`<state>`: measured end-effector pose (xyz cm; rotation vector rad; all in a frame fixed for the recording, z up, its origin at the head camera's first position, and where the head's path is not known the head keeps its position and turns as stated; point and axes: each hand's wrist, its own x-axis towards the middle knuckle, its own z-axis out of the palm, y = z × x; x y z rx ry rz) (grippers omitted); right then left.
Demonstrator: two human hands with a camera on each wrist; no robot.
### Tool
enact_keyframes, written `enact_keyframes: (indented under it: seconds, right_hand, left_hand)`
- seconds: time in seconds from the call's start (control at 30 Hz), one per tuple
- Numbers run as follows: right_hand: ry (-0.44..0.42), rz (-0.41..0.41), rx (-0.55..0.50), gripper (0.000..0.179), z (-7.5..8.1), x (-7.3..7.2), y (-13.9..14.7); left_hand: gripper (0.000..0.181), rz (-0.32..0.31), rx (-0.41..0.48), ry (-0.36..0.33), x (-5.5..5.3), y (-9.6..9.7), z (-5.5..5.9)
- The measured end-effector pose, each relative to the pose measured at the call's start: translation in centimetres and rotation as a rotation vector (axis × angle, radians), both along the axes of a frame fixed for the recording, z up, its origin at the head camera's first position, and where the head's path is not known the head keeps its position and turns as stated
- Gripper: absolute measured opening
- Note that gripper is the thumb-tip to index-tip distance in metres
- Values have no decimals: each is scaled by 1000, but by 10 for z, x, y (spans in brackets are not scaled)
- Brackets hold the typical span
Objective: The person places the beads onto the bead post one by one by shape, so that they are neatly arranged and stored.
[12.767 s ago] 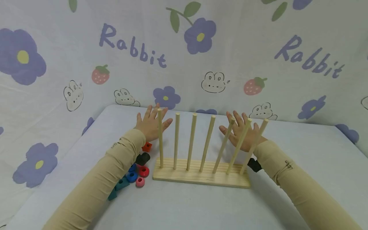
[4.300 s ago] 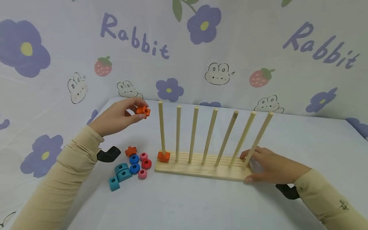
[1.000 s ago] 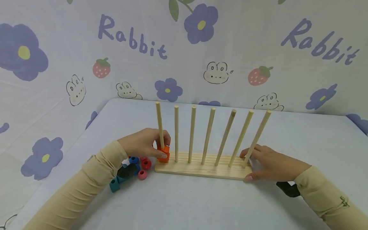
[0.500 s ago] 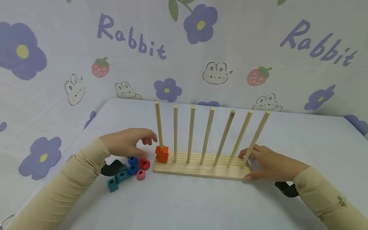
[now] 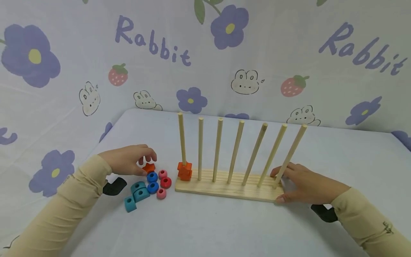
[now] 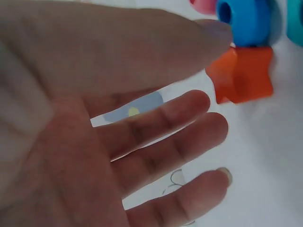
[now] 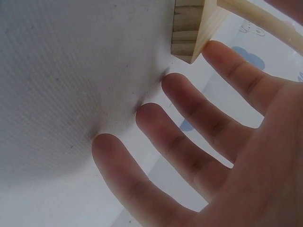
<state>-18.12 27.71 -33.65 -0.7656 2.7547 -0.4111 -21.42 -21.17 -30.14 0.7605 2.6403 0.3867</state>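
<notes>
My left hand (image 5: 126, 160) hovers with parted, bent fingers beside a loose orange star bead (image 5: 149, 167). In the left wrist view the thumb tip lies next to that orange star bead (image 6: 241, 75), with nothing in the grasp. Two orange star beads (image 5: 184, 171) are stacked on the leftmost peg of a wooden peg board (image 5: 224, 190). My right hand (image 5: 308, 184) holds the board's right end, thumb at the front edge and index finger at the back. The right wrist view shows the index fingertip against the board (image 7: 189, 28), other fingertips on the table.
Loose beads lie left of the board: blue beads (image 5: 152, 187), pink beads (image 5: 161, 193), a red bead (image 5: 165, 182) and teal arched beads (image 5: 141, 193). Tall bare pegs (image 5: 236, 151) rise along the board. A patterned cloth (image 5: 257, 46) hangs behind the white table (image 5: 224, 228).
The left hand set a second orange star bead on the leftmost peg, let go and moved left to the loose star. The right hand has stayed at the board's end.
</notes>
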Motion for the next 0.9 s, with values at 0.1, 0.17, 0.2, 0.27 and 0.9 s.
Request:
enact_keyframes:
  seconds: [0.1,0.17,0.2,0.27,0.9]
  right_hand:
    - [17,8,7,69,-1,-1,1]
    - [20,4,10,69,-1,-1,1]
    - [21,3,10,69,-2,-1,1]
    - [21,-1,8,69,-2,-1,1]
    - [20,0,17,71,-1,-2,0]
  left_hand:
    - [37,4,-22,-7,-3,-1,-2]
    - [36,13,-33,-9,-5,-2,-4]
    - [35,13,-37,-7,-6,-2,-5]
    - [34,18,-44,-9,-8,-2,-8]
    - [35,94,347,250,-8,-11,30]
